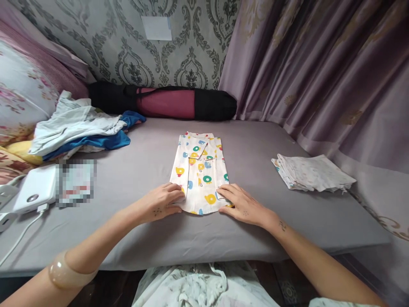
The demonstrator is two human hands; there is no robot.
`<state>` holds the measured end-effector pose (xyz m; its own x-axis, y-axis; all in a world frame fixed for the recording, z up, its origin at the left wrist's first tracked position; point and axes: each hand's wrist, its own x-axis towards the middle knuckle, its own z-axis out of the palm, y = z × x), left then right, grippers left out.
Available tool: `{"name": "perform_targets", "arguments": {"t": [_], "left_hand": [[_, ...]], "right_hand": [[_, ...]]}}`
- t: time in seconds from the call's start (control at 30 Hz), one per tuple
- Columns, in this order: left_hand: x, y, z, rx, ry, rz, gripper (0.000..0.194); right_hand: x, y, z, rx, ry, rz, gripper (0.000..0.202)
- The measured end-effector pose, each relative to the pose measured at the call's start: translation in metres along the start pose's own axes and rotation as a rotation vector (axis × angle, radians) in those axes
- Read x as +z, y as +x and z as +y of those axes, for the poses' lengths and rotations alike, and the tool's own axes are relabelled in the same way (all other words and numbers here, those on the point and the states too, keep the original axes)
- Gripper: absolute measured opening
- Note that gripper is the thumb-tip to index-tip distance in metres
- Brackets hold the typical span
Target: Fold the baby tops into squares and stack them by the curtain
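A small white shirt (201,175) with yellow, green and blue duck-like prints lies flat on the grey-covered bed, its sides and sleeves folded inward. Its collar points away from me, and its curved hem is towards me. At the lower left corner, my left hand (163,200) pinches the edge, fingers on top and thumb at the hem. My right hand (239,202) closes on the lower right corner in the same way. The fingertips partly cover both corners.
Folded pale cloths (315,172) lie stacked on the right. To the left are a rumpled white garment (78,119), a blue cloth (92,143), a white power bank (36,189) with a cable, and a blurred packet (76,183). A long black-and-maroon bag (166,103) lies along the wall.
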<state>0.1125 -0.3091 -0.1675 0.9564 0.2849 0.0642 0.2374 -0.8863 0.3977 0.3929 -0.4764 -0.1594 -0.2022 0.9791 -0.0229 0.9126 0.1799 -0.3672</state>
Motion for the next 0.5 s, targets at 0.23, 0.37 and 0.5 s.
{"name": "perform_targets", "arguments": {"t": [0.23,0.37,0.5], "left_hand": [[0.003,0.0,0.001,0.064,0.19,-0.09,0.029],[0.0,0.0,-0.008,0.076,0.179,-0.074,0.045],[-0.001,-0.001,-0.027,0.023,0.088,0.049,0.047]], "right_hand": [[0.006,0.004,0.012,-0.111,-0.132,0.055,0.036],[0.01,0.0,0.024,-0.189,-0.082,0.133,0.046],[0.01,0.0,0.035,-0.188,-0.035,0.206,0.058]]}}
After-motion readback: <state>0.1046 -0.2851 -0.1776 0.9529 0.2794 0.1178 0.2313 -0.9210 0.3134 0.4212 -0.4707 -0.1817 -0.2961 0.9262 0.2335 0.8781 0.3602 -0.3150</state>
